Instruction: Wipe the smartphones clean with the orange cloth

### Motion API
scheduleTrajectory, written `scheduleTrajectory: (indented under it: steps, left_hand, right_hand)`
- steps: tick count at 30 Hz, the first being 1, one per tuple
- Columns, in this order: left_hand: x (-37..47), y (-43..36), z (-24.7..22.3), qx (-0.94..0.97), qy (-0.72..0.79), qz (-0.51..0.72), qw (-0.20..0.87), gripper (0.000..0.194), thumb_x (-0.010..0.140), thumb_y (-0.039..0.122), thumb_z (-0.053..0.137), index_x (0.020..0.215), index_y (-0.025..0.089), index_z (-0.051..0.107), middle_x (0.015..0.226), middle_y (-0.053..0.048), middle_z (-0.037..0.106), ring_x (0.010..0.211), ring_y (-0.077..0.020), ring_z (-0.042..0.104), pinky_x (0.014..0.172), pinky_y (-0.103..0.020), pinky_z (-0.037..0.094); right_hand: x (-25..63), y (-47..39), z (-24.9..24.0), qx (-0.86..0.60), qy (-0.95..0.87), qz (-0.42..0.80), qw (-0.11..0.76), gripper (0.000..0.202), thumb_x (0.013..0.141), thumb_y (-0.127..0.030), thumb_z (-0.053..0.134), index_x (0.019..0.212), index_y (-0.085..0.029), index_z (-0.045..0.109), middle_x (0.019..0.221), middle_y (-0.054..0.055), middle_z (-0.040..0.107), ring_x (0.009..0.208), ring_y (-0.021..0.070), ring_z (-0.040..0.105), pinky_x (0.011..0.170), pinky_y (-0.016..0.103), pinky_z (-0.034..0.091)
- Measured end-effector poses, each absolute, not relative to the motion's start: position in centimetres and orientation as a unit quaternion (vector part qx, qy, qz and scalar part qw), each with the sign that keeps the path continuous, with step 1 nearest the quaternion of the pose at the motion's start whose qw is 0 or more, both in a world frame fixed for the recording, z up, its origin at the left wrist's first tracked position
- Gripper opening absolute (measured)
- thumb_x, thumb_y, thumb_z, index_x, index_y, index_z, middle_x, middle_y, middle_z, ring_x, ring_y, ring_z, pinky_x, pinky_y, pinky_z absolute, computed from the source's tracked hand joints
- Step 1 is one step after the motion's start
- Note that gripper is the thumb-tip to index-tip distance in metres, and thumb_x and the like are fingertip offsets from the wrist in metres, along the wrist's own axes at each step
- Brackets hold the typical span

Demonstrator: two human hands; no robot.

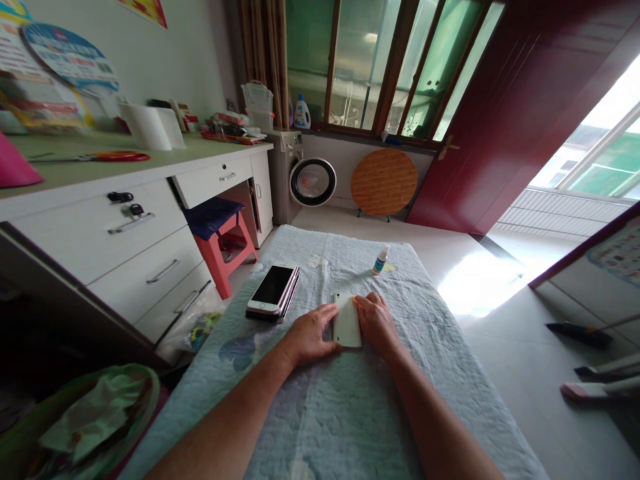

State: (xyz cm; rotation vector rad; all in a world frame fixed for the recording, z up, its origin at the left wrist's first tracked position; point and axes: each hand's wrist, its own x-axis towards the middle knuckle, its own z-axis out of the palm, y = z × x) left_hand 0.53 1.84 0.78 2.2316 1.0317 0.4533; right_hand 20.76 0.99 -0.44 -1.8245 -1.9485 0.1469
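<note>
Left hand (309,337) and right hand (376,321) lie flat, fingers loose, pressed against either long side of a white phone (347,320). The phone lies back up on the cloth (350,400), mid-width, nearer the far edge than the near one. Neither hand closes around it; both only touch its edges and the cloth.

Risks, as a judgement: the cloth is soft and wrinkled, so a sideways push could bunch it and let the phone skid or tilt. Uneven pressure from one hand could spin the phone toward the other. The phone stack (273,291) sits near the cloth's left edge, top one screen up and overhanging the one below; a tug on the cloth or a left forearm sweep could knock it off to the floor. The small bottle (381,261) stands upright near the far edge, well apart from the hands; it looks narrow and could tip if the cloth shifts, and might leak if its cap is loose.

Surface: pale blue-green quilted cloth with faded prints covers the whole worktop.

Room: white drawer desk (140,227) on the left with clutter on top, red stool (227,250) under it, washer (300,177) at the far wall, round board (384,181) leaning beside it, dark red door (510,113) on the right, tiled floor with sun glare, green bag (90,420) at lower left.
</note>
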Motion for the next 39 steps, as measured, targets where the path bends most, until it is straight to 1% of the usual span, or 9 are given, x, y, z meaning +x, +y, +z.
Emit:
scheduleTrajectory:
  steps: [6,12,17,21,25,30,32,36,39]
  left_hand:
    - [0.5,1.8,0.7,0.85,0.394,0.167,0.308,0.078,0.067,0.037,0.076,0.137,0.016,0.048,0.146,-0.013,0.044,0.134,-0.0274,0.043,0.112,-0.035,0.033]
    - [0.5,1.9,0.7,0.847,0.396,0.165,0.315,0.076,0.066,0.041,0.076,0.134,0.019,0.051,0.147,-0.012,0.044,0.134,-0.029,0.043,0.111,-0.037,0.034]
    - [0.6,1.9,0.8,0.845,0.402,0.161,0.314,0.076,0.065,0.038,0.077,0.134,0.018,0.051,0.146,-0.013,0.044,0.134,-0.0291,0.043,0.112,-0.037,0.034]
    - [0.6,1.9,0.7,0.847,0.4,0.164,0.309,0.075,0.066,0.037,0.077,0.134,0.018,0.051,0.146,-0.012,0.045,0.133,-0.0289,0.044,0.111,-0.036,0.034]
    - [0.6,1.9,0.7,0.849,0.396,0.171,0.304,0.075,0.066,0.038,0.077,0.133,0.018,0.051,0.145,-0.011,0.047,0.132,-0.0291,0.045,0.111,-0.037,0.035]
    - [0.6,1.8,0.8,0.85,0.404,0.161,0.298,0.074,0.067,0.037,0.077,0.134,0.017,0.051,0.145,-0.012,0.046,0.132,-0.0272,0.045,0.111,-0.035,0.035]
    - [0.6,1.8,0.7,0.85,0.401,0.163,0.299,0.075,0.067,0.04,0.077,0.133,0.018,0.051,0.145,-0.012,0.046,0.132,-0.0272,0.045,0.111,-0.035,0.035]
    - [0.6,1.9,0.6,0.85,0.393,0.172,0.307,0.077,0.067,0.049,0.075,0.133,0.018,0.051,0.145,-0.012,0.047,0.132,-0.0281,0.045,0.11,-0.036,0.036]
    - [0.5,1.9,0.6,0.849,0.394,0.165,0.312,0.077,0.066,0.044,0.077,0.134,0.017,0.051,0.146,-0.013,0.045,0.133,-0.0282,0.044,0.11,-0.036,0.035]
  right_hand:
    - [21.0,1.5,-0.4,-0.675,-0.703,0.053,0.217,0.031,0.094,-0.024,0.04,0.093,-0.02,0.071,0.085,0.005,0.058,0.082,0.0161,0.05,0.077,0.023,0.035]
    - [21.4,0.7,0.4,-0.665,-0.725,0.068,0.166,0.023,0.08,-0.015,0.048,0.075,-0.017,0.07,0.079,0.006,0.061,0.079,0.0158,0.052,0.077,0.024,0.035]
    - [21.6,-0.9,2.1,-0.649,-0.738,0.126,0.135,0.024,0.074,-0.016,0.048,0.071,-0.016,0.072,0.074,0.006,0.064,0.07,0.0138,0.052,0.066,0.023,0.035]
    - [21.7,-1.7,3.4,-0.645,-0.731,0.202,0.099,0.021,0.07,-0.018,0.05,0.064,-0.015,0.07,0.064,0.003,0.063,0.056,0.01,0.047,0.053,0.022,0.028]
    - [22.0,-2.1,4.0,-0.622,-0.728,0.279,0.073,0.02,0.065,-0.017,0.051,0.064,-0.015,0.071,0.058,0.0,0.061,0.051,0.0087,0.046,0.049,0.021,0.028]
    - [22.5,-2.4,4.9,-0.598,-0.713,0.363,0.04,0.022,0.067,-0.018,0.053,0.073,-0.016,0.074,0.059,-0.001,0.063,0.053,0.0101,0.051,0.05,0.02,0.032]
    - [22.2,-2.5,5.3,-0.574,-0.726,0.374,0.056,0.023,0.07,-0.019,0.054,0.077,-0.017,0.075,0.064,0.0,0.064,0.057,0.0107,0.052,0.053,0.02,0.034]
    - [21.2,-2.6,5.7,-0.507,-0.805,0.284,0.117,0.024,0.08,-0.017,0.051,0.08,-0.019,0.075,0.075,0.002,0.064,0.072,0.0127,0.055,0.068,0.021,0.038]
    - [20.7,-2.4,5.0,-0.498,-0.828,0.235,0.11,0.025,0.084,-0.016,0.051,0.08,-0.02,0.075,0.076,0.004,0.06,0.08,0.015,0.053,0.076,0.024,0.038]
